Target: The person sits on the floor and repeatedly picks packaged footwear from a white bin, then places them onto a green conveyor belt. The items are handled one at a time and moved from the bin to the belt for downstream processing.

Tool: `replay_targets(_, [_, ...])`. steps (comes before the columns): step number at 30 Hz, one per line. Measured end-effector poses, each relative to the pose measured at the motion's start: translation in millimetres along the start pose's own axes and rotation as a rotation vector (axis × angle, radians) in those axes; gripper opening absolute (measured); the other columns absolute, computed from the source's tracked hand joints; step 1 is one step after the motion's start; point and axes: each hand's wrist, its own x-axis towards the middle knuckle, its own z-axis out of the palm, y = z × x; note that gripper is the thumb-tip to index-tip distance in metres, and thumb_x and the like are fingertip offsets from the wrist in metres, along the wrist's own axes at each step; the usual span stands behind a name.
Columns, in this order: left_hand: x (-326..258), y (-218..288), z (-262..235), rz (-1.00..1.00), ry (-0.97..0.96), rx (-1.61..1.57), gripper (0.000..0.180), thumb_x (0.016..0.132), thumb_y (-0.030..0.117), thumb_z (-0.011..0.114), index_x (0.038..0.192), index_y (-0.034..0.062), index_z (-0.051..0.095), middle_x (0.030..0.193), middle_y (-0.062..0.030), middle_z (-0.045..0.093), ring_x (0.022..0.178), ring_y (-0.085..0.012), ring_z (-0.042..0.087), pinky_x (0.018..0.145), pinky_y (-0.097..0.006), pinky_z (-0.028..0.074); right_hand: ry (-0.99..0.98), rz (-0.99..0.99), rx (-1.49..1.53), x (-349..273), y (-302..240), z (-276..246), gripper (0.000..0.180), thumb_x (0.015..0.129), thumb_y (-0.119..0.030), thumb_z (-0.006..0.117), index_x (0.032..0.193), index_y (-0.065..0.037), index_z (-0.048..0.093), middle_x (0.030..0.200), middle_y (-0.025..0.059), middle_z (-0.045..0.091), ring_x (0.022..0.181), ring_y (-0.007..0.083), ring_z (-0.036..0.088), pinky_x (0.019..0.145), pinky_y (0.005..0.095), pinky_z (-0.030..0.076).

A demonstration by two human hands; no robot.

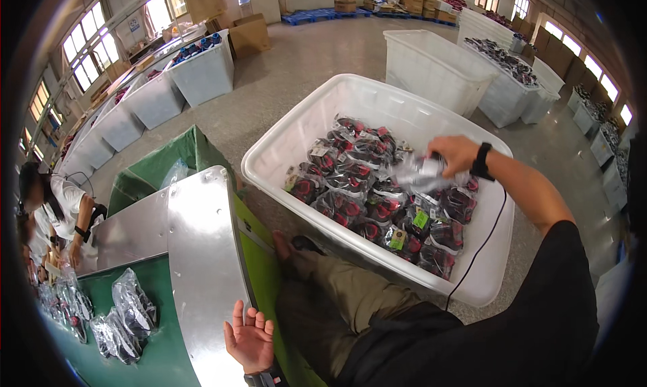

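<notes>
My right hand [458,154], with a black band on its wrist, is over the large white plastic tub [286,148]. It grips a shoe in a clear plastic bag [419,173], partly smeared by motion. Beneath lie many bagged black-and-red shoes [350,175], some with green tags. My left hand [249,338] is palm up with its fingers apart and nothing in it, beside the metal edge [202,245] of a green conveyor belt [172,319]. On that belt lie bagged dark shoes [135,305].
Across the belt at the left, another person [64,212] works near more bagged shoes [64,299]. A green sack [158,161] stands behind the belt's end. White tubs [199,70] line the left; another tub [431,70] stands beyond mine. A thin black cable [480,249] crosses my tub's right side.
</notes>
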Motion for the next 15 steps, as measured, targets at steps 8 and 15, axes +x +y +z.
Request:
replay_targets(8, [-1, 4, 2, 0.001, 0.005, 0.02, 0.057, 0.108, 0.049, 0.049, 0.148, 0.0083, 0.054, 0.118, -0.0127, 0.071, 0.108, -0.0286, 0.072, 0.094, -0.051, 0.061, 0.381, 0.3, -0.117, 98, 62, -39, 0.067, 0.076, -0.024, 0.083, 0.138, -0.017, 0.059, 0.123, 0.0145, 0.064, 0.116, 0.036, 0.064, 0.096, 0.0474, 0.054])
replay_targets(15, [0, 6, -1, -0.006, 0.004, 0.006, 0.057, 0.108, 0.049, 0.05, 0.146, 0.0082, 0.055, 0.119, -0.0133, 0.071, 0.108, -0.029, 0.071, 0.093, -0.05, 0.061, 0.155, 0.136, 0.106, 62, 14, -3, 0.06, 0.079, -0.036, 0.082, 0.131, -0.013, 0.065, 0.113, 0.013, 0.071, 0.109, 0.0344, 0.067, 0.093, 0.0473, 0.054])
